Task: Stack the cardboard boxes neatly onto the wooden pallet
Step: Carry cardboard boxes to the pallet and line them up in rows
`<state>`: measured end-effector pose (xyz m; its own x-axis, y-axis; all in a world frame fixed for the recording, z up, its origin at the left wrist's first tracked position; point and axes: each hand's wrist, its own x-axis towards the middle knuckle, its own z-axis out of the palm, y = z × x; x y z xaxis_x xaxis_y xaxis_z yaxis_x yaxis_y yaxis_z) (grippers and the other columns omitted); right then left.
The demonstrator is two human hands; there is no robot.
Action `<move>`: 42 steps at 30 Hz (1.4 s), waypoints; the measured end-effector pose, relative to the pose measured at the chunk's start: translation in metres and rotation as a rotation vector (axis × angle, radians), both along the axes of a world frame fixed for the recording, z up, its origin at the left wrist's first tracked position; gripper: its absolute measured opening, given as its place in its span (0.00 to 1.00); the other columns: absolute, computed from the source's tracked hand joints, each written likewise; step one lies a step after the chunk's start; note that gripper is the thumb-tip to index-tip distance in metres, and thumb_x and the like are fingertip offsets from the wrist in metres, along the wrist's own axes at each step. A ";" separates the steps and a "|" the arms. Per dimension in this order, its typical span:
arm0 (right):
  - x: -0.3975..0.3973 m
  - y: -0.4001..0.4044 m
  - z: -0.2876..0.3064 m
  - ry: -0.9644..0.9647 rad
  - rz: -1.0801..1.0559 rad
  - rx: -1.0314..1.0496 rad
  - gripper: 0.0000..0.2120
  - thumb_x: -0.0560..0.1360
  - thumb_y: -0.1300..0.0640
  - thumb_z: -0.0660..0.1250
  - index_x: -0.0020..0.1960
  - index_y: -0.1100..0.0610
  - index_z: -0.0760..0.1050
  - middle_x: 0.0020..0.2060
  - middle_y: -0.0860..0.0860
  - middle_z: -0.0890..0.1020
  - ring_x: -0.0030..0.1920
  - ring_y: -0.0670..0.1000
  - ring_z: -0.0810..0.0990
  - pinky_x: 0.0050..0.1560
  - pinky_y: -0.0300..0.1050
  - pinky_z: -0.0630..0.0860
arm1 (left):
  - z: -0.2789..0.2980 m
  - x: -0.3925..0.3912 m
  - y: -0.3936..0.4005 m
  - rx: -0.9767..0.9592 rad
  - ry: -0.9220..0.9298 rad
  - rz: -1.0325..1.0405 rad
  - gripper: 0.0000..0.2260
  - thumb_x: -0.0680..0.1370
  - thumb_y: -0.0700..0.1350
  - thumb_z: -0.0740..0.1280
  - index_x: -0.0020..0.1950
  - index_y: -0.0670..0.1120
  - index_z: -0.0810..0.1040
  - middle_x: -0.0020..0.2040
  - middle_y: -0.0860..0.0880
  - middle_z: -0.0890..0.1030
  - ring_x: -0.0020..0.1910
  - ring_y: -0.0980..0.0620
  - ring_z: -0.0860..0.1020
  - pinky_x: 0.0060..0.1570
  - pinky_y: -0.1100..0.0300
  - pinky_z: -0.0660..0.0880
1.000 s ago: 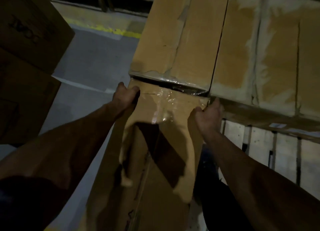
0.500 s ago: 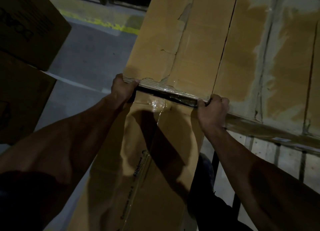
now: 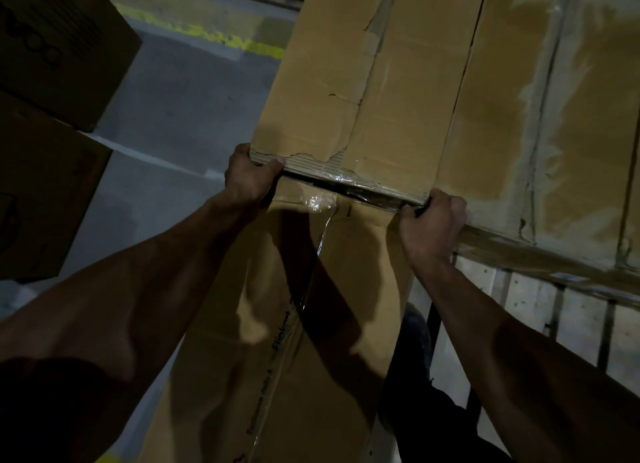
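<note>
1. Fingers (image 3: 273,160) of the left hand (image 3: 247,178) curled over the near left corner of the long cardboard box (image 3: 346,91); right hand (image 3: 429,225) clenched round its near right corner, fingertips hooked under the taped edge.
2. Held box up at stack height, near end gripped at both corners, lying along the left side of the stacked box (image 3: 561,116) and touching it at the seam.
3. Directly beneath, a lower box (image 3: 294,324) with clear tape down its middle, the held box apparently resting on or just above it; contact hard to tell in the dark gap.
4. Wooden pallet (image 3: 571,317) slats showing bare at lower right.
5. Judged partly done: several boxes already on, this one nearly seated, needing squaring.
6. Further dark boxes (image 3: 59,46) waiting at left on the concrete floor (image 3: 180,116), likely left to stack.
</note>
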<state>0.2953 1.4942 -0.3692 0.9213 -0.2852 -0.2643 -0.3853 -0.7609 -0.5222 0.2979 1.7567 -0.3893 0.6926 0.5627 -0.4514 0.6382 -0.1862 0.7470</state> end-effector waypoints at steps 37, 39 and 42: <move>-0.113 0.016 0.004 0.265 -0.237 0.308 0.23 0.79 0.51 0.67 0.69 0.60 0.66 0.58 0.58 0.79 0.58 0.61 0.79 0.52 0.49 0.76 | 0.016 -0.097 0.013 -0.091 0.189 -0.051 0.25 0.75 0.53 0.73 0.69 0.47 0.73 0.62 0.45 0.79 0.59 0.42 0.78 0.61 0.44 0.76; -0.110 0.016 0.005 0.260 -0.241 0.306 0.22 0.79 0.51 0.66 0.68 0.59 0.66 0.58 0.57 0.79 0.57 0.60 0.79 0.51 0.47 0.75 | 0.016 -0.095 0.012 -0.094 0.190 -0.037 0.25 0.75 0.53 0.73 0.69 0.47 0.73 0.62 0.45 0.79 0.58 0.43 0.78 0.61 0.46 0.76; -0.105 0.017 0.002 0.268 -0.252 0.294 0.22 0.80 0.51 0.66 0.69 0.59 0.66 0.60 0.59 0.79 0.59 0.61 0.79 0.52 0.48 0.75 | 0.014 -0.092 0.011 -0.080 0.183 -0.047 0.25 0.75 0.53 0.73 0.69 0.47 0.73 0.62 0.45 0.79 0.59 0.43 0.77 0.62 0.46 0.76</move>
<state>0.1906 1.5111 -0.3669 0.7215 -0.3685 -0.5862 -0.6894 -0.4615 -0.5583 0.2057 1.7677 -0.3749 0.6197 0.4889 -0.6140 0.7566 -0.1639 0.6330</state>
